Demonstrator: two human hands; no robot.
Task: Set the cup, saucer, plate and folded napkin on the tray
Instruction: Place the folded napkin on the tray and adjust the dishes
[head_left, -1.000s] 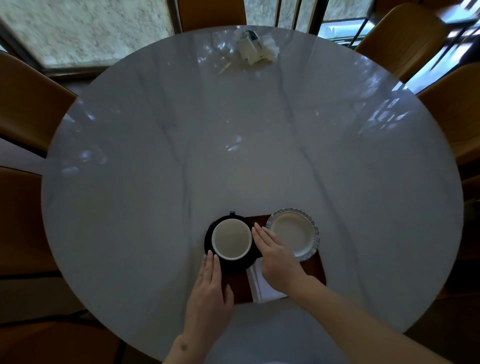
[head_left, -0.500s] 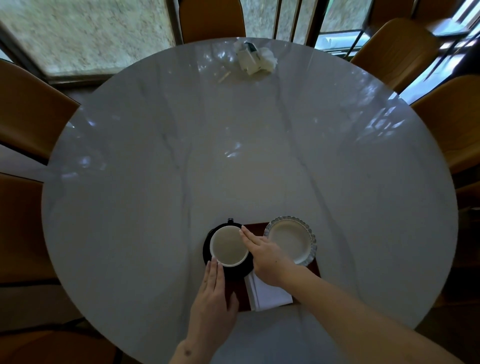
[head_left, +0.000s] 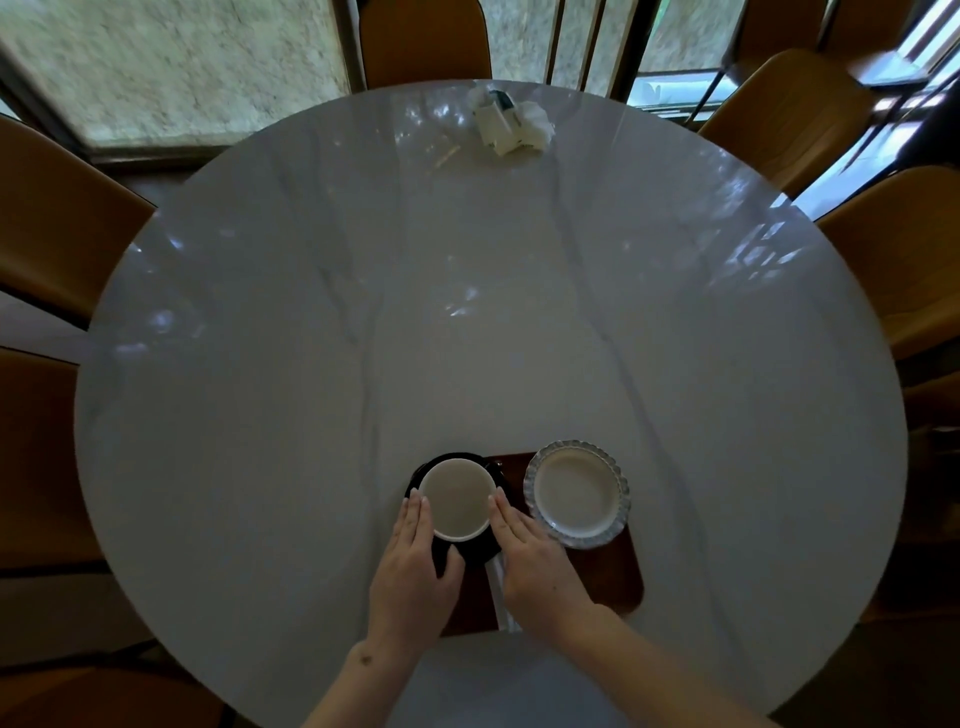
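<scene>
Near the close edge of the round marble table (head_left: 467, 312), on a dark brown tray (head_left: 613, 577): a white cup (head_left: 457, 499) sitting on a black saucer (head_left: 480, 551). Just beside it, to the right, a small white plate (head_left: 576, 501) with a wavy blue rim, also on the tray. Between the two wrists, a thin strip of folded white napkin (head_left: 501, 592), mostly hidden under the right hand (head_left: 535, 561).

Left hand (head_left: 415, 566) flat, fingers straight and close together, touching the left side of the cup. Right hand the same on the other side. Nothing pinched or gripped, only a cup pressed lightly between two open palms, likely to nudge it to the middle of the saucer.

All four things on the tray by the look of it. Probably just tidying now. Far away across the table, some crumpled white paper packets (head_left: 509, 122), not part of the job.
</scene>
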